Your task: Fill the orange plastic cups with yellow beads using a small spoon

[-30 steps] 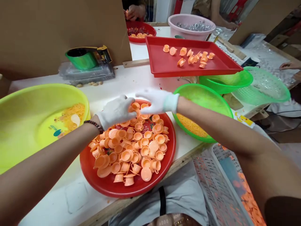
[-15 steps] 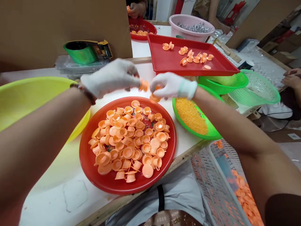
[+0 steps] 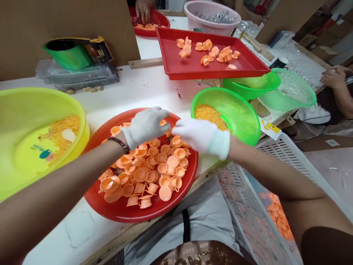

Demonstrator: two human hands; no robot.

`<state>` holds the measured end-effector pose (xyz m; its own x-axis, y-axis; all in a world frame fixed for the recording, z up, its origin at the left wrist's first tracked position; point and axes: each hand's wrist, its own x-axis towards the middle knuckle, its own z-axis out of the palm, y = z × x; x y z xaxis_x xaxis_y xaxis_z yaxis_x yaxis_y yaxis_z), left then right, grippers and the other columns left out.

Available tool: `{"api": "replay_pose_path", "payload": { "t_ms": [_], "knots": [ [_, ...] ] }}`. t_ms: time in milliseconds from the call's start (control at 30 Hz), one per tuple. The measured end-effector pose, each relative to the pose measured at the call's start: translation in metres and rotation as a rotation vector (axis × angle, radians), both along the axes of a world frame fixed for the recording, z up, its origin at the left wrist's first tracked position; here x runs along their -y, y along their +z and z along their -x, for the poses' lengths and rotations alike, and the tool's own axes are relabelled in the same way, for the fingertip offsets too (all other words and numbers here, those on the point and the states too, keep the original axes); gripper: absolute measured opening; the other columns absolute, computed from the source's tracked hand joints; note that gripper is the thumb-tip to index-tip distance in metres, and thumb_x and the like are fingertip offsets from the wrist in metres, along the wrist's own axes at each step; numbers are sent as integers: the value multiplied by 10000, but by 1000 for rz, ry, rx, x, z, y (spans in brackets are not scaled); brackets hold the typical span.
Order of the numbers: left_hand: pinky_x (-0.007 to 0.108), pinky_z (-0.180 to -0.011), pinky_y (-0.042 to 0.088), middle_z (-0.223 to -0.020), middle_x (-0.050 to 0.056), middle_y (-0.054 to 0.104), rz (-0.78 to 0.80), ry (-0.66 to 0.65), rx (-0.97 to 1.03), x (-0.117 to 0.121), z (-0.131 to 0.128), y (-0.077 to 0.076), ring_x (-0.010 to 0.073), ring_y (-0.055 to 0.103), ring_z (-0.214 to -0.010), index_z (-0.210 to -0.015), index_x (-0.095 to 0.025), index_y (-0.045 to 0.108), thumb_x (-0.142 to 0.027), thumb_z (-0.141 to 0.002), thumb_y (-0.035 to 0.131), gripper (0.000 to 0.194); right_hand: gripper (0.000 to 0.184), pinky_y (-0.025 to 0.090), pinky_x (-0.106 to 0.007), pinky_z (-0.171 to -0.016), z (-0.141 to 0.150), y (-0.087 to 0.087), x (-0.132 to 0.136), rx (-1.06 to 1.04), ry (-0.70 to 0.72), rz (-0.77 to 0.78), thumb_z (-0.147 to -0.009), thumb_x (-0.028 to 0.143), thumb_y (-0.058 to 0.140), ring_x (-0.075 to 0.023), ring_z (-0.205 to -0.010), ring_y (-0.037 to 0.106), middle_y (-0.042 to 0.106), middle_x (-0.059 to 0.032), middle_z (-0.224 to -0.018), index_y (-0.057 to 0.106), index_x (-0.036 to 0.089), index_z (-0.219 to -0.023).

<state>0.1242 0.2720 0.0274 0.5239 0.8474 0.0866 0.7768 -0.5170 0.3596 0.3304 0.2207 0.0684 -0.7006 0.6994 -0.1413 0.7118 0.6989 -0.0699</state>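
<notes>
A round red tray (image 3: 116, 211) in front of me holds a heap of small orange plastic cups (image 3: 154, 165). Both of my hands wear white gloves and rest on the far side of the heap. My left hand (image 3: 145, 125) has its fingers curled, with an orange cup at the fingertips. My right hand (image 3: 201, 136) lies beside it, its fingers pressed together down onto the cups; what they grip is hidden. A rectangular red tray (image 3: 176, 68) further back carries several loose orange cups (image 3: 217, 55).
A green bowl (image 3: 237, 114) with yellow bits stands to the right, a big yellow basin (image 3: 16, 110) to the left. A green tape dispenser (image 3: 74, 53), a pink basin (image 3: 212, 22) and a green colander (image 3: 295, 92) stand behind. A white crate (image 3: 248, 206) is at my knee. Another person's hand (image 3: 335, 77) rests at the right.
Both hands lifted from the heap holding orange cups half a second ago, and have now come back down onto it. More cups lie on the rectangular tray.
</notes>
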Motion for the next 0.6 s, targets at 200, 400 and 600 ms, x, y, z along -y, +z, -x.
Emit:
{"api": "replay_pose_path", "payload": {
  "t_ms": [200,400,600],
  "knots": [
    [375,-739,437,-1108,147,679,-62,-89,-265,30,-4,-26,244,613,-881,-1043,-169,728,-197,-986,476,260,298,527,-352,-800,16,-51,19,135,-124,-3,-1092,157,461,-270,-1071,701,695,-128,-1255,706,196,-1257],
    [456,-864,513,-1127,158,680,-116,-81,-251,38,16,-15,280,610,-936,-1114,-180,737,-196,-992,481,284,463,511,-323,-872,21,-60,12,-103,-229,26,-1071,61,412,-240,-1146,684,705,-111,-1307,592,202,-1474],
    [477,-1025,554,-1285,147,726,-127,-253,-56,85,32,-32,299,670,-1127,-1140,-184,732,-286,-1038,451,316,276,489,-342,-935,-7,-56,57,-178,-190,59,-1130,283,509,-247,-1129,659,717,-119,-1252,709,179,-1289]
  ]
}}
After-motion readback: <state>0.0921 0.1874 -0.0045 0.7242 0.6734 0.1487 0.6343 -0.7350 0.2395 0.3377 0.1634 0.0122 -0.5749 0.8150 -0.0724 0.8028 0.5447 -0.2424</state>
